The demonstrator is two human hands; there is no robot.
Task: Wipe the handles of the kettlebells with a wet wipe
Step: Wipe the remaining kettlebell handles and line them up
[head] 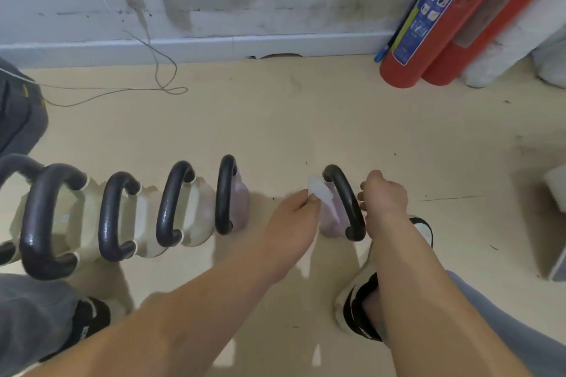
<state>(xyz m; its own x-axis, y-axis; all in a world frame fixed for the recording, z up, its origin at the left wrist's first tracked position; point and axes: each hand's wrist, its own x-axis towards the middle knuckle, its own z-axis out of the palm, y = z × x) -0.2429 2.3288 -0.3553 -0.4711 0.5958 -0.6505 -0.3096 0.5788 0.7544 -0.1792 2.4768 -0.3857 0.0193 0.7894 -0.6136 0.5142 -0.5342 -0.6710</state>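
While left hand (294, 214) pinches the wipe (320, 193), right hand (386, 196) grips the handle (346, 202) between them.

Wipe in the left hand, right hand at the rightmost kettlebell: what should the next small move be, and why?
Probably bring the wet wipe onto the rightmost handle and rub along it. The left hand pinches the wipe just beside that handle, seemingly not yet wrapped round it, while the right hand grips its other side, steadying it.
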